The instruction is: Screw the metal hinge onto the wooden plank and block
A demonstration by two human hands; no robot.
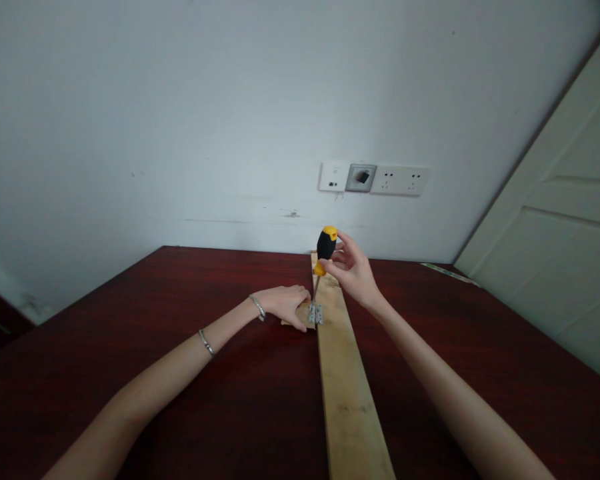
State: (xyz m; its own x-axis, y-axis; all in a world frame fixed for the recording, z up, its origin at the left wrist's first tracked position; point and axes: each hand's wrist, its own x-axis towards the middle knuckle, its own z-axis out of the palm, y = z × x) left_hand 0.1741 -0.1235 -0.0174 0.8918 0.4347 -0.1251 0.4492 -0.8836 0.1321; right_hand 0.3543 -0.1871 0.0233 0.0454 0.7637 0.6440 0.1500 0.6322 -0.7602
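Your right hand [356,272] is gripping a screwdriver [325,247] (tip at the hinge [319,315]); your left hand [281,303] is holding a small board [305,315].

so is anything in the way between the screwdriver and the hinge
Nothing visible: the screwdriver in the right hand points down at the hinge, its shaft in plain view. The left hand lies beside the hinge, over the small wood piece.

A silvery bracelet [258,307] rings the left wrist [267,301], a silvery bangle [207,343] the forearm [175,363]
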